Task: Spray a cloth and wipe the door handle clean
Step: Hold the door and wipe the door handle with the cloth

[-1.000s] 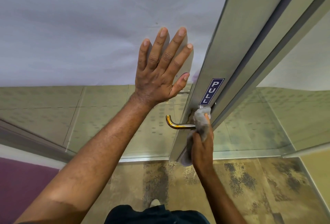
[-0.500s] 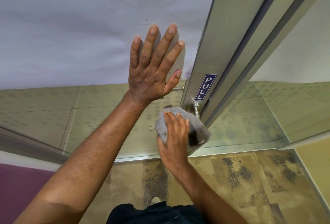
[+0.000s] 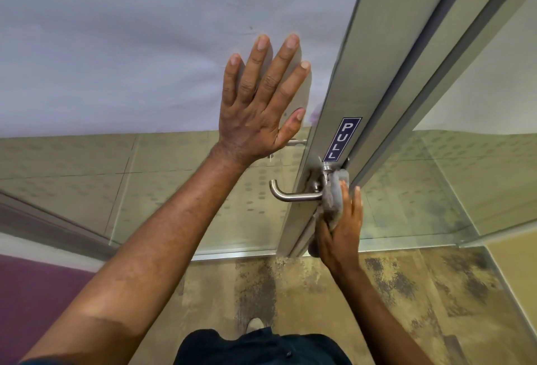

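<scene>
I am pressing my left hand [image 3: 258, 109] flat against the frosted glass door [image 3: 116, 45], fingers straight and spread, at about eleven o'clock from the door handle [image 3: 293, 195]. My right hand [image 3: 341, 228] is holding the grey cloth [image 3: 334, 196] against the base of the handle, at its three o'clock end, fingers lying fairly straight along the cloth while my palm is cupping its lower part. The lever itself is showing bare, pointing toward nine o'clock. A blue PULL sign [image 3: 342, 138] is sitting at twelve o'clock above the cloth on the metal frame [image 3: 343, 74].
</scene>
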The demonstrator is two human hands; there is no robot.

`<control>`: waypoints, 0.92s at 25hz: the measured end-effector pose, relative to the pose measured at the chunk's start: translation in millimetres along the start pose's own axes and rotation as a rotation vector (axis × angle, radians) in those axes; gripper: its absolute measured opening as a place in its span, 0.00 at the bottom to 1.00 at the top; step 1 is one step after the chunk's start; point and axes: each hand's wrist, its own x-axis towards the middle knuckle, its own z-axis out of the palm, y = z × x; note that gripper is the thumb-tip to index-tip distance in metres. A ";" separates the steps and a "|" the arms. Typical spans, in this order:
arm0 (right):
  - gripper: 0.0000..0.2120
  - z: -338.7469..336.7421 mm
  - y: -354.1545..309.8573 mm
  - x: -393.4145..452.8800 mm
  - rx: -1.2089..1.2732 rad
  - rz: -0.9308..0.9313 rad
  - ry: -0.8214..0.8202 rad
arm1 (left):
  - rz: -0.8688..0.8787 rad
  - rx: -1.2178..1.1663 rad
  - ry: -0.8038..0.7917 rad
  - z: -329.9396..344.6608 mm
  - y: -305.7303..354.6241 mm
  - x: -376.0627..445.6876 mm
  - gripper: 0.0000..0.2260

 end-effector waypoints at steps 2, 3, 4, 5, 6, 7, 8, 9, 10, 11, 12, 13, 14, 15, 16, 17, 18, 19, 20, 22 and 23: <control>0.37 3.6 -14.0 -1.5 0.031 -0.065 -0.055 | 0.000 0.001 0.001 0.3 0.4 -1.1 0.26; 0.35 8.5 -25.6 -6.7 -0.010 -0.137 -0.092 | -0.003 -0.001 0.000 0.5 0.5 -1.8 0.26; 0.34 13.7 -39.4 -13.0 -0.089 -0.204 -0.129 | -0.005 -0.003 -0.001 0.9 0.5 -2.2 0.26; 0.34 19.2 -52.0 -19.1 -0.179 -0.248 -0.163 | -0.002 -0.002 0.000 1.2 0.2 -2.1 0.26; 0.35 22.7 -65.7 -22.0 -0.241 -0.271 -0.185 | 0.001 -0.001 0.000 1.6 0.0 -1.7 0.26; 0.35 25.7 -78.4 -18.6 -0.280 -0.282 -0.189 | 0.002 -0.004 0.002 1.9 -0.4 -1.2 0.26; 0.34 28.4 -91.0 -11.3 -0.327 -0.288 -0.185 | 0.003 -0.006 0.002 2.0 -0.8 -0.9 0.26; 0.33 31.7 -102.3 -2.5 -0.406 -0.284 -0.180 | 0.005 -0.005 0.004 2.0 -1.0 -1.2 0.26; 0.32 33.6 -112.8 7.5 -0.497 -0.276 -0.184 | 0.007 -0.002 0.007 2.4 -0.7 -1.5 0.26; 0.30 34.8 -121.8 17.7 -0.567 -0.265 -0.200 | 0.008 0.002 0.009 2.9 -0.5 -2.0 0.26; 0.27 35.6 -128.3 26.7 -0.605 -0.247 -0.225 | 0.007 0.004 0.009 3.1 -0.7 -2.5 0.26; 0.25 35.0 -132.5 34.4 -0.621 -0.226 -0.252 | 0.006 0.007 0.009 3.0 -0.7 -2.6 0.26; 0.25 33.6 -134.7 41.3 -0.623 -0.205 -0.280 | 0.006 0.010 0.009 2.8 -0.7 -2.3 0.26; 0.27 31.7 -136.1 46.5 -0.615 -0.192 -0.295 | 0.005 0.011 0.012 2.8 -0.7 -2.1 0.26; 0.29 30.3 -136.0 51.1 -0.597 -0.183 -0.287 | 0.007 0.008 0.015 3.2 -0.9 -1.3 0.26; 0.30 31.2 -133.8 54.2 -0.581 -0.187 -0.261 | 0.007 0.003 0.016 3.3 -0.6 -1.3 0.26; 0.29 31.2 -133.1 54.6 -0.574 -0.192 -0.245 | 0.009 0.001 0.018 3.3 -0.3 -1.3 0.26; 0.28 32.0 -131.4 52.3 -0.584 -0.198 -0.249 | 0.011 0.002 0.020 3.1 0.0 -1.7 0.26; 0.27 33.3 -126.6 46.2 -0.601 -0.215 -0.246 | 0.012 0.001 0.020 3.1 -0.1 -2.0 0.26; 0.29 36.6 -105.9 22.3 -0.636 -0.295 -0.207 | 0.012 -0.003 0.017 2.9 -0.4 -2.2 0.26; 0.32 37.0 -92.1 8.1 -0.640 -0.354 -0.210 | 0.017 -0.006 0.017 2.7 -0.5 -1.9 0.26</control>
